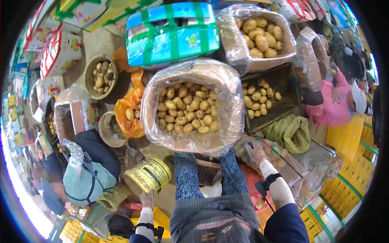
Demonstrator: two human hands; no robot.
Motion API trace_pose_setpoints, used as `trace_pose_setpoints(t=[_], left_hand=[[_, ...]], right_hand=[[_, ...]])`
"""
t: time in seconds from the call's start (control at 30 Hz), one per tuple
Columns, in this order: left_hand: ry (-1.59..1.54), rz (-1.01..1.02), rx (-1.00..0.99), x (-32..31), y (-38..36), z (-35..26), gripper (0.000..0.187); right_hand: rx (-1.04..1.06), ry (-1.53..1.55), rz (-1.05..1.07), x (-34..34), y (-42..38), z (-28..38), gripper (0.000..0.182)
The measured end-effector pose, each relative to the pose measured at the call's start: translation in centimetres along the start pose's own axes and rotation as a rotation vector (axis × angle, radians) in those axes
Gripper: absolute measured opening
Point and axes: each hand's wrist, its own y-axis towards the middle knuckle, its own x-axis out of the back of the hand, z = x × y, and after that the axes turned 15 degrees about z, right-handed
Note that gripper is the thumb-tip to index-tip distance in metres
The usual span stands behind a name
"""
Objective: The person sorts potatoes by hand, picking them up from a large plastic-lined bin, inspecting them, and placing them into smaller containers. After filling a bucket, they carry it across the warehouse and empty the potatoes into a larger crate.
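Observation:
My left hand (147,199), low and left of my legs, is closed on the bottom edge of a scuffed yellow bucket (146,176). The bucket lies tipped on its side, with dark bands around it. Out to the right, my gloved right hand (255,154) has its fingers apart, over a clear plastic bag (279,158) with pale potatoes showing through. Directly in front of my knees stands a large box lined with clear plastic (152,113). Many potatoes (189,106) fill it. A dark wooden crate (259,121) beside it holds more potatoes (259,99).
A blue box with green tape (172,34) and another lined box of potatoes (287,60) stand beyond. On the left are an orange net sack (129,115), a round basin (90,91) and a crouching person (87,182). A person in pink (332,101) is at right, near yellow crates (348,178).

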Motion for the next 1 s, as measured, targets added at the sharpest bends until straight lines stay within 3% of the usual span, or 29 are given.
trace_pose_setpoints(t=[0.03,0.07,0.13,0.17,0.2,0.27,0.3,0.37,0.4,0.47,0.5,0.57,0.73,0.8,0.87,0.93,1.0], left_hand=[[0.243,-0.016,0.014,-0.2,2.0,0.1,0.039],[0.236,-0.003,0.036,-0.6,4.4,0.9,0.039],[0.479,-0.138,0.055,-1.3,8.7,2.7,0.046],[0.478,-0.071,0.081,-1.6,10.6,3.0,0.050],[0.481,-0.057,0.106,-2.4,12.5,3.7,0.050],[0.521,-0.243,-0.024,-4.6,17.0,6.2,0.050],[0.524,-0.235,0.002,-5.8,19.1,7.5,0.050],[0.252,-0.108,-0.038,-7.9,22.3,9.4,0.049],[0.257,-0.100,-0.020,-8.5,22.5,8.9,0.049],[0.368,0.011,0.132,-9.8,21.8,6.8,0.051],[0.374,0.020,0.140,-10.4,21.9,7.7,0.051],[0.135,-0.145,-0.052,-10.9,22.0,9.7,0.044],[-0.253,-0.176,-0.369,-8.2,12.4,-3.9,0.033],[0.301,-0.216,-0.897,-7.0,8.7,-12.3,0.035],[0.270,-0.042,-1.082,-8.6,6.9,-20.5,0.038],[0.197,0.205,-1.026,-12.7,7.5,-26.8,0.044],[0.786,0.218,-1.148,-16.9,11.1,-31.7,0.053]], right_hand=[[-0.032,0.146,-0.071,0.2,1.5,1.5,0.063],[-0.067,0.289,-0.138,0.9,2.7,3.3,0.064],[-0.002,0.208,-0.275,1.4,6.1,5.3,0.067],[-0.002,0.101,-0.382,0.3,8.6,4.3,0.071],[-0.048,0.099,-0.329,0.7,10.1,4.5,0.076],[0.058,0.313,-0.341,0.1,13.8,4.0,0.067],[0.052,0.306,-0.316,0.0,14.8,4.6,0.067],[0.043,0.467,-0.247,0.0,15.8,6.1,0.050],[0.031,0.463,-0.231,-0.9,16.3,5.4,0.050],[0.139,0.760,-0.231,-1.6,16.9,3.7,0.036],[0.139,0.712,-0.255,-1.8,16.8,3.6,0.033],[0.142,0.698,-0.252,-1.9,16.7,3.6,0.033],[0.103,0.669,-0.300,-1.5,16.3,5.8,0.035],[0.145,0.700,-0.335,-1.6,16.3,6.3,0.038],[0.143,0.716,-0.342,-1.7,16.3,6.6,0.039],[0.175,0.704,-0.329,-1.8,16.5,6.4,0.037],[0.173,0.653,-0.327,-1.2,16.3,6.2,0.041]])
